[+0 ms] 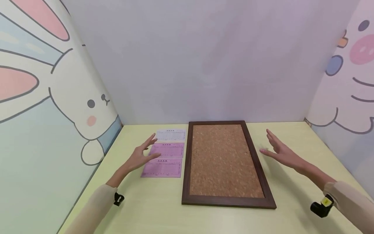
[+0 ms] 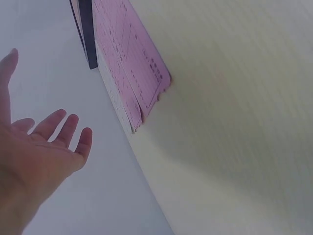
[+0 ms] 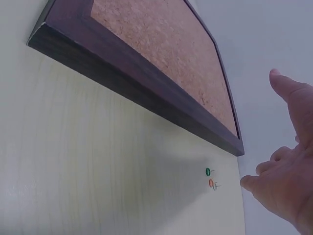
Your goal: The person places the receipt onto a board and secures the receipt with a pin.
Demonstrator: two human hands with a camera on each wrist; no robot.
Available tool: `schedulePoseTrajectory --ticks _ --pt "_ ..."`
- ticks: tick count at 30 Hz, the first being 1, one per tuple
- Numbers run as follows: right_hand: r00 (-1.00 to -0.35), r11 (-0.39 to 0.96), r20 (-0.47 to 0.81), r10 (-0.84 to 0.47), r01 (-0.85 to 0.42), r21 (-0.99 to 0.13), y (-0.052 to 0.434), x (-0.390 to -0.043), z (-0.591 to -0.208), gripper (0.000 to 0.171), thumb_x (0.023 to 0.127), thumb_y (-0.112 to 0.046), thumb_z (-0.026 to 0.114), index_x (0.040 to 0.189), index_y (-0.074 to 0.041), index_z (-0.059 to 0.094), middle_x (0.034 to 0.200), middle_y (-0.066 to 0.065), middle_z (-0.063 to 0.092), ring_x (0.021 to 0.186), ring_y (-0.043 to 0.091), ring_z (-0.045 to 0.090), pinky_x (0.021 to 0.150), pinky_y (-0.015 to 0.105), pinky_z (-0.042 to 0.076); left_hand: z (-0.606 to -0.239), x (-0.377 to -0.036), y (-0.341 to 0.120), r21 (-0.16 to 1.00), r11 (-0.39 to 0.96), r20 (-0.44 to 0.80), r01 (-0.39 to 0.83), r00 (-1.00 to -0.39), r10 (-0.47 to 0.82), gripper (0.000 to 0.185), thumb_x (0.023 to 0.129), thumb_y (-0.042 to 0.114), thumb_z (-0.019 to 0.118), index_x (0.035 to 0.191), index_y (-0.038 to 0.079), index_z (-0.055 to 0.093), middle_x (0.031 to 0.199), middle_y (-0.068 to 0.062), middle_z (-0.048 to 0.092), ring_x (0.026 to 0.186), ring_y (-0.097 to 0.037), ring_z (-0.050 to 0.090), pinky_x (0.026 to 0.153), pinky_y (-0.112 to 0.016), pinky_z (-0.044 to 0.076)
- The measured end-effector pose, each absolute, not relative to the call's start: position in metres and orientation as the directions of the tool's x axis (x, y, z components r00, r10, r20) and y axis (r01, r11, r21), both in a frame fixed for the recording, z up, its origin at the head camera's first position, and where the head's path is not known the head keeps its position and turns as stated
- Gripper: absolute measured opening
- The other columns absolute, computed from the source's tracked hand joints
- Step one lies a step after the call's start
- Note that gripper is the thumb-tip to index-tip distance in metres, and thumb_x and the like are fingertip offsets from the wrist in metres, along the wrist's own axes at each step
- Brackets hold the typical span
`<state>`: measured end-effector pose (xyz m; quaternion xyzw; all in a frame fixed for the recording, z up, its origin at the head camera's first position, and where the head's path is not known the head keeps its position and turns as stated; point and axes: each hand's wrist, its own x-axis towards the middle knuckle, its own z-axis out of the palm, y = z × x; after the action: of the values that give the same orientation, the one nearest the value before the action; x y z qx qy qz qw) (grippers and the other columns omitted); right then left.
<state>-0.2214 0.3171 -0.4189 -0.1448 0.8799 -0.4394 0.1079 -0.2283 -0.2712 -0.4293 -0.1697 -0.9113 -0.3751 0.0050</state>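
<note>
Both hands, left [image 1: 142, 154] and right [image 1: 280, 149], hover spread and empty, flanking the cork board's [image 1: 223, 159] long edges.

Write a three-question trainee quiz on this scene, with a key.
1. True or false: the left hand grips a pink slip.
2. How many pins lie by the right hand?
3. The cork board lies: A) left of the slips, B) right of them, C) on them.

Key: 1. False, it hovers open. 2. Two, green and orange. 3. B.
</note>
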Motion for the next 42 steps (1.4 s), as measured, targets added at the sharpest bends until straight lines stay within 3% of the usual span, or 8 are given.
schedulePoseTrajectory --ticks 9,11,15,18,21,23,32,42 --pt "-0.925 0.546 -0.115 -0.363 -0.111 -0.831 0.318 -0.217 -0.419 0.08 0.109 -0.036 0.05 0.165 -0.016 -0.004 0.167 0.031 0.011 0.149 0.057 0.019 0.109 0.074 0.031 -0.434 -0.237 -0.273 0.722 0.627 0.127 0.293 -0.946 0.297 0.081 0.098 0.031 0.069 0.164 0.02 0.023 0.155 -0.017 0.05 0.142 -0.04 0.046 0.111 -0.064 0.04" --pt "-0.922 0.547 -0.118 -0.369 -0.112 -0.83 0.318 -0.216 -0.419 0.077 0.109 -0.037 0.048 0.166 -0.016 -0.001 0.168 0.029 0.014 0.15 0.055 0.02 0.111 0.062 0.039 -0.435 -0.24 -0.274 0.739 0.614 0.117 0.278 -0.95 0.29 0.08 0.098 0.031 0.069 0.164 0.02 0.025 0.154 -0.017 0.051 0.141 -0.04 0.047 0.111 -0.063 0.04" --pt "-0.911 0.522 -0.12 -0.394 -0.114 -0.846 0.317 -0.215 -0.423 0.072 0.11 -0.036 0.046 0.166 -0.018 0.005 0.168 0.025 0.016 0.151 0.051 0.022 0.101 0.025 0.047 -0.438 -0.248 -0.279 0.76 0.605 0.092 0.24 -0.96 0.265 0.078 0.099 0.031 0.068 0.163 0.017 0.026 0.152 -0.017 0.054 0.139 -0.038 0.05 0.11 -0.058 0.042" --pt "-0.906 0.491 -0.111 -0.409 -0.116 -0.863 0.316 -0.214 -0.429 0.068 0.11 -0.034 0.047 0.166 -0.021 0.011 0.168 0.023 0.021 0.153 0.025 0.034 0.092 0.011 0.043 -0.441 -0.254 -0.284 0.778 0.596 0.067 0.198 -0.97 0.235 0.077 0.1 0.032 0.068 0.163 0.015 0.027 0.15 -0.018 0.055 0.137 -0.037 0.051 0.109 -0.055 0.044" --pt "-0.895 0.45 -0.079 -0.439 -0.143 -0.882 0.315 -0.214 -0.433 0.064 0.11 -0.029 0.046 0.165 -0.019 0.016 0.166 0.025 0.025 0.138 -0.007 0.042 0.092 0.01 0.043 -0.444 -0.261 -0.289 0.796 0.586 0.044 0.154 -0.979 0.198 0.077 0.099 0.034 0.068 0.162 0.015 0.028 0.15 -0.018 0.055 0.137 -0.037 0.052 0.109 -0.054 0.045" --pt "-0.886 0.418 -0.065 -0.459 -0.15 -0.896 0.314 -0.214 -0.436 0.062 0.11 -0.025 0.046 0.165 -0.016 0.017 0.164 0.027 0.027 0.128 -0.019 0.043 0.092 0.011 0.044 -0.447 -0.265 -0.291 0.799 0.588 0.028 0.13 -0.984 0.178 0.077 0.099 0.035 0.068 0.162 0.015 0.029 0.149 -0.018 0.056 0.135 -0.037 0.053 0.106 -0.053 0.046" --pt "-0.888 0.352 -0.109 -0.446 -0.062 -0.934 0.311 -0.217 -0.442 0.064 0.11 -0.025 0.047 0.162 -0.001 0.018 0.156 0.03 0.039 0.121 -0.009 0.059 0.096 0.017 0.053 -0.455 -0.294 -0.297 0.783 0.619 -0.012 0.063 -0.993 0.115 0.064 0.105 0.029 0.06 0.159 0.008 0.034 0.146 -0.021 0.056 0.13 -0.036 0.053 0.097 -0.039 0.05" --pt "-0.899 0.325 -0.066 -0.432 -0.087 -0.942 0.308 -0.216 -0.441 0.058 0.109 -0.022 0.05 0.158 0.002 0.029 0.14 0.005 0.066 0.116 0.001 0.067 0.092 0.022 0.057 -0.455 -0.324 -0.299 0.761 0.647 -0.089 -0.033 -0.995 0.054 0.059 0.106 0.023 0.057 0.159 0.007 0.035 0.147 -0.024 0.053 0.129 -0.036 0.054 0.09 -0.033 0.05"
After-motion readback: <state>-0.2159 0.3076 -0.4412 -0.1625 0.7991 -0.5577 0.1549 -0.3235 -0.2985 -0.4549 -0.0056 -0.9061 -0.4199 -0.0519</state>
